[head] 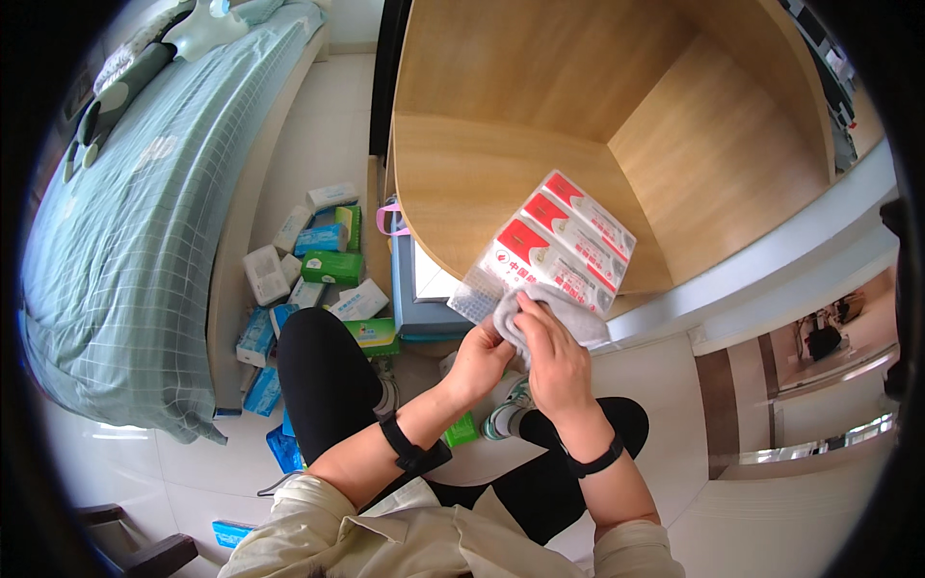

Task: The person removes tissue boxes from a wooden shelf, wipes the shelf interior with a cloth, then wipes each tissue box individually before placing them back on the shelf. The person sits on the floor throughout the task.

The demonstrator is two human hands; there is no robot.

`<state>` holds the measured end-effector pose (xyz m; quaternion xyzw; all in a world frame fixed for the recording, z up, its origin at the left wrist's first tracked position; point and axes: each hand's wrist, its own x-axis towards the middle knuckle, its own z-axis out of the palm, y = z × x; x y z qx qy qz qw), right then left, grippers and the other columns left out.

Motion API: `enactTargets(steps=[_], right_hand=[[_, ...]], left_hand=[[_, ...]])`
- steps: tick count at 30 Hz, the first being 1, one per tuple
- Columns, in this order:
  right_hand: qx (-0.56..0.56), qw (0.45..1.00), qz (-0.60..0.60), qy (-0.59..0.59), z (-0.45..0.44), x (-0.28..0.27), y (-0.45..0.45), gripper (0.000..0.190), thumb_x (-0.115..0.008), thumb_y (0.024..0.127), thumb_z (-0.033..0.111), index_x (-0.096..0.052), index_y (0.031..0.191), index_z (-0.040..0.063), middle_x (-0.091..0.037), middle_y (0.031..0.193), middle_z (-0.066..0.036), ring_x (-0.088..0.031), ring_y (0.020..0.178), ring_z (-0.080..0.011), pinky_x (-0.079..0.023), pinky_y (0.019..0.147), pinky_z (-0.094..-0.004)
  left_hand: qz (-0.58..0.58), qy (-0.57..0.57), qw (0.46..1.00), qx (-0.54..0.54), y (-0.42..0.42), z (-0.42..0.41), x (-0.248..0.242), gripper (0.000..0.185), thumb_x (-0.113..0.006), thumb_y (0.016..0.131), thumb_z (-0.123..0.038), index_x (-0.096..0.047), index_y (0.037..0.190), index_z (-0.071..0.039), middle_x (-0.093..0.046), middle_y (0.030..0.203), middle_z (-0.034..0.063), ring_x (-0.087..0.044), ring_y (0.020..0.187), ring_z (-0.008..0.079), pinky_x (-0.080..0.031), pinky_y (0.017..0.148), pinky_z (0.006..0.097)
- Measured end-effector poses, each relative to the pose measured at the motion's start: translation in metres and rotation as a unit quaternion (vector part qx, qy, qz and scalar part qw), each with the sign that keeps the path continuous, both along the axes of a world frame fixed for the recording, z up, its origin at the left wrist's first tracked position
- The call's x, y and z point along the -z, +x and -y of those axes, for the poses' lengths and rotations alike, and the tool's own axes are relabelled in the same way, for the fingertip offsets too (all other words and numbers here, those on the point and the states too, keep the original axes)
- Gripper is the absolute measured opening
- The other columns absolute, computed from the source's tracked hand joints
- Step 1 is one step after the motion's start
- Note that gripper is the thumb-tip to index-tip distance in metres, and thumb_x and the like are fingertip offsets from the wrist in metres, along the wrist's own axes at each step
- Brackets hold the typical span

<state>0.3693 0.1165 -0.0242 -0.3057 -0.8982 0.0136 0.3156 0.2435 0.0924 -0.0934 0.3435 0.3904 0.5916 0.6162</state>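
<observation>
My left hand (473, 361) pinches the near left edge of a light grey cloth (582, 321). Its fingertips are partly hidden beneath the folds. My right hand (555, 357) grips the same cloth from above, fingers bent over its bunched middle. Just beyond the cloth, a clear plastic-wrapped bundle of red and white packs (567, 242) lies on the wooden cabinet floor (462, 173). The loose bubble-textured end of the wrap (473, 296) reaches close to my left fingers; whether they touch it is hard to see. The cloth covers the bundle's near corner.
Many tissue packs (332, 267) in green, blue and white lie heaped on the floor between the bed (159, 238) and cabinet. A blue-grey box (426, 318) stands under the curved shelf edge. A wooden chair leg (159, 556) is at lower left, and a white ledge (759, 282) runs right.
</observation>
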Motion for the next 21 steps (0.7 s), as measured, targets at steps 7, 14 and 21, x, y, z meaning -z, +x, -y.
enactTargets(steps=[7,14,21], right_hand=[[-0.070,0.991,0.006,-0.113,-0.024,-0.006,-0.040,0.025,-0.049,0.095,0.007,-0.058,0.118,0.003,-0.062,0.137,-0.016,-0.062,0.120,-0.0351,-0.053,0.093,-0.0426],[-0.048,0.995,-0.037,-0.080,-0.015,-0.017,-0.020,0.027,-0.051,0.092,0.006,-0.057,0.118,0.004,-0.065,0.120,-0.019,-0.064,0.106,-0.0389,-0.052,0.088,-0.0452],[0.145,0.960,-0.120,-0.206,0.012,-0.006,0.111,0.038,-0.054,0.088,-0.005,-0.060,0.125,0.001,-0.068,0.117,-0.020,-0.067,0.110,-0.0380,-0.053,0.097,-0.0419]], left_hand=[[-0.182,0.062,0.981,-0.037,-0.008,-0.003,0.006,0.023,-0.057,0.095,0.002,-0.066,0.117,0.003,-0.072,0.107,0.0099,-0.064,0.100,0.0161,-0.053,0.087,0.0329],[0.276,-0.039,0.959,-0.045,-0.010,-0.003,0.002,0.016,-0.051,0.105,-0.006,-0.058,0.119,-0.004,-0.069,0.115,0.0104,-0.067,0.104,0.0191,-0.056,0.092,0.0354],[0.184,-0.013,0.976,-0.115,-0.046,-0.006,-0.004,0.010,-0.056,0.103,-0.013,-0.062,0.108,-0.006,-0.068,0.102,0.0062,-0.062,0.100,0.0175,-0.050,0.094,0.0346]])
